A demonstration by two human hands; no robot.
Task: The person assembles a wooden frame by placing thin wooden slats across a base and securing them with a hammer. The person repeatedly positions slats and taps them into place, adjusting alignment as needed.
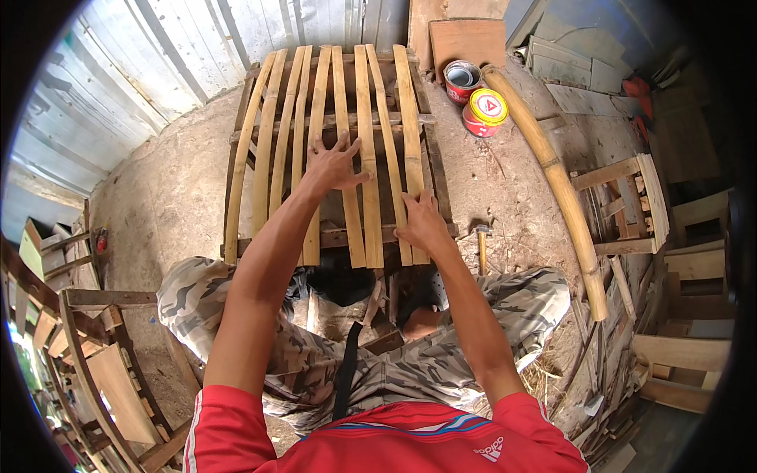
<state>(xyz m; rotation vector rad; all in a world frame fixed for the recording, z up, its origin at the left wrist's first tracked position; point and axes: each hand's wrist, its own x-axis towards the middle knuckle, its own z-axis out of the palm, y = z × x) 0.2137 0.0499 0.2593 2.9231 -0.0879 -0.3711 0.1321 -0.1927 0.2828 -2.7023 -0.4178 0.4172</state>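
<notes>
Several split-bamboo slats (364, 142) lie lengthwise, side by side with uneven gaps, across the crossbars of a low wooden frame (335, 235) in front of me. My left hand (335, 164) rests over the middle slats, palm down, its fingers and thumb spread apart. Nearer to me and to the right, my right hand (422, 221) is on the near part of the right-hand slats. Its thumb is at the left edge of one bamboo slat (392, 169) and its bent fingers lie over the slats, closed on them.
A hammer (482, 244) lies on the floor right of the frame. Beyond it stand an open can (462, 79) and a red can with a yellow-rimmed lid (486, 113). A long bamboo pole (552, 169) curves along the right. Wooden frames (110, 355) crowd the left; a metal wall (158, 63) is behind.
</notes>
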